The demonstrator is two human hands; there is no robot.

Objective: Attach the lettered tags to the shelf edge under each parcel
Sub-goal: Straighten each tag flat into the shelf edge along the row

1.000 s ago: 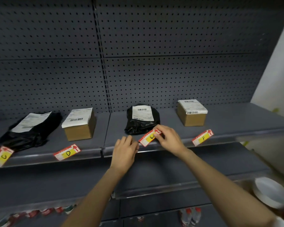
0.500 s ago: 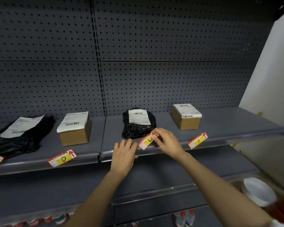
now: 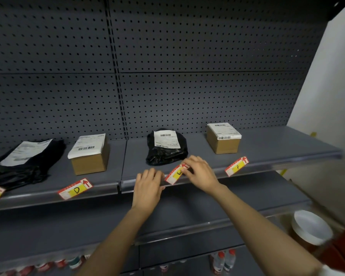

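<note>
at the shelf edge [image 3: 207,174], right hand [image 3: 200,174] fingers pinch the e tag [image 3: 175,173]; left hand [image 3: 148,186] fingers loosely spread beside it.

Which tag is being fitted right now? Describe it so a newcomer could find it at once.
On the grey shelf edge, look below the crumpled black bag parcel right of the upright divider. The E tag sits tilted there, pinched by the right hand, with the left hand beside it. Its neighbours, D and F, sit under cardboard boxes, untouched.

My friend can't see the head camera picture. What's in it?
Two hands fix tag E to a grey shelf edge: the right hand pinches it, the left hand rests beside it. A black bag sits just behind it.
</note>
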